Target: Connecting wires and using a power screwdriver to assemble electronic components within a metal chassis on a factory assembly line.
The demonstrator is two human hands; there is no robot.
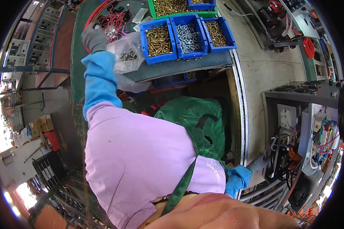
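Note:
My left hand [94, 38], in a grey glove below a blue sleeve cover, is at the left of the green bench top. Its fingers look curled, and what they hold, if anything, is hidden. Thin red wires [96, 18] loop beside and behind it. Next to its wrist lies a clear plastic bag [128, 57] with small metal parts inside. My right hand [258, 162], also grey-gloved, reaches out low on the right, beside a dark cabinet unit with wiring [282, 160]. It is small and dim there, so its fingers cannot be made out.
Blue bins hold brass-coloured screws [158, 41], silver screws [187, 38] and more brass-coloured ones [215, 33]. A green tray [153, 10] sits behind them. Under the bench is a green cloth-covered bundle [195, 114]. Shelving [38, 49] stands left; a grey table [305, 93] stands right.

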